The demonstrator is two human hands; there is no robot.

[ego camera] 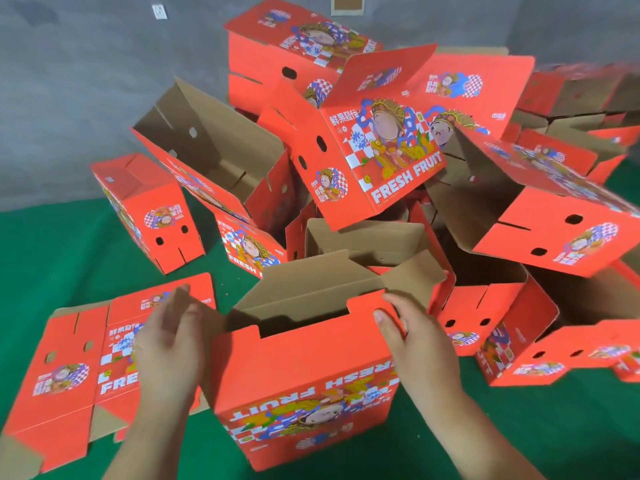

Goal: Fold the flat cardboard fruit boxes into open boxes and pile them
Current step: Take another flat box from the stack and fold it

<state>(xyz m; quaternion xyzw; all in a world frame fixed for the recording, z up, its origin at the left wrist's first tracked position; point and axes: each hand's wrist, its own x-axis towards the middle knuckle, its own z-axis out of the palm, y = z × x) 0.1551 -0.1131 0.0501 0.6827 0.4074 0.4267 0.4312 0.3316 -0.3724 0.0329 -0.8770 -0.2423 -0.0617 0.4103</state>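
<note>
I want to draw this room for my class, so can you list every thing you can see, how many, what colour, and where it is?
box being folded: one, red outside and brown inside, upright and open at the top, front centre between the hands.
flat boxes: at least one, maybe a stack, red, lying on the floor at the front left.
pile of folded boxes: many, too jumbled to count, red with cartoon prints and white FRESH FRUIT lettering, tumbled behind and to the right.
floor cover: one, green, under everything.
wall: one, grey, at the back.
wall plate: one, white, top left on the wall.
left hand: one, fingers straight, pressing the box's left end flap.
right hand: one, its grip on the box's top right edge.
</note>
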